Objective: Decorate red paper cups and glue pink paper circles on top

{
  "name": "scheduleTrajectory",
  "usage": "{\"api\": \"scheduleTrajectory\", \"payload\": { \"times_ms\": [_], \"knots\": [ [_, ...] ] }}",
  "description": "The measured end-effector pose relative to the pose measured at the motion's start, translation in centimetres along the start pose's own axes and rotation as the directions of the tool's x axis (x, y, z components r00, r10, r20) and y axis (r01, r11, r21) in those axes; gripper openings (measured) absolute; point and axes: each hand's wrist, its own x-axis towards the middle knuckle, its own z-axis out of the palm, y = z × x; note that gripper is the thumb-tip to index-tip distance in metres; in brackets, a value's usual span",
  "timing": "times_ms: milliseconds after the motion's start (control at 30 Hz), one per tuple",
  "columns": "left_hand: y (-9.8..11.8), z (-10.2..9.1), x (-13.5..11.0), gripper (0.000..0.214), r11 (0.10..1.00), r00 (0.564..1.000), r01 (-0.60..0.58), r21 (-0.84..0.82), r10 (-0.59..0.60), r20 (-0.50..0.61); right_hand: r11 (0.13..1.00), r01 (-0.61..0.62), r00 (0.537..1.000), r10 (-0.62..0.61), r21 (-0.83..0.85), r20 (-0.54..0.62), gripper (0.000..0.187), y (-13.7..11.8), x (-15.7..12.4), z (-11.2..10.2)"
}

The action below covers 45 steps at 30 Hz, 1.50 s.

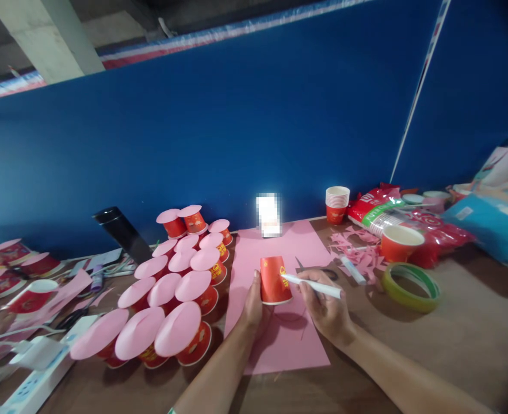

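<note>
My left hand [255, 307] is closed around the side of a red paper cup [273, 284], which is held upside down with its rim lower. Yellow print shows on the cup's right side. In my right hand [327, 313] is a white marker [318, 286], pinched between thumb and fingers. Its tip points left and meets the yellow print, or is very near it. Beneath both hands lies a pink paper sheet [288, 356]. Partly behind my right hand is a pair of dark scissors [329, 272]. The left fingers behind the cup are hidden.
Left of the sheet stand several red cups topped with pink paper discs [178, 333]. A power strip [42, 368] and a black bottle [122, 233] lie beyond. At right are green tape [432, 302], pink scraps [352, 247], stacked cups [336, 213] and a red bag [370, 210].
</note>
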Motion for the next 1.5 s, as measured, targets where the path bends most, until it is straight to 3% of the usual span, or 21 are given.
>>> {"api": "scheduleTrajectory", "payload": {
  "times_ms": [700,967,1333,1500],
  "knots": [
    [0.3,0.8,-0.5,0.046,0.996,0.997,-0.072,0.045,0.071,0.013,1.000,0.026,0.999,-0.026,-0.003,0.024,0.010,0.2,-0.2,0.2],
    [0.4,0.2,-0.3,0.053,1.000,1.000,0.002,-0.006,-0.002,-0.012,0.996,-0.081,0.995,0.080,-0.022,-0.065,0.009,0.0,0.0,0.1],
    [0.3,-0.5,0.3,0.053,1.000,1.000,0.024,-0.014,-0.024,-0.004,0.999,0.031,0.999,-0.031,-0.044,0.011,0.012,-0.2,-0.1,0.2],
    [0.2,-0.5,0.3,0.055,1.000,1.000,0.007,0.006,-0.007,-0.001,0.999,0.025,1.000,-0.025,-0.030,0.016,0.009,0.0,-0.1,0.1]
  ]
}}
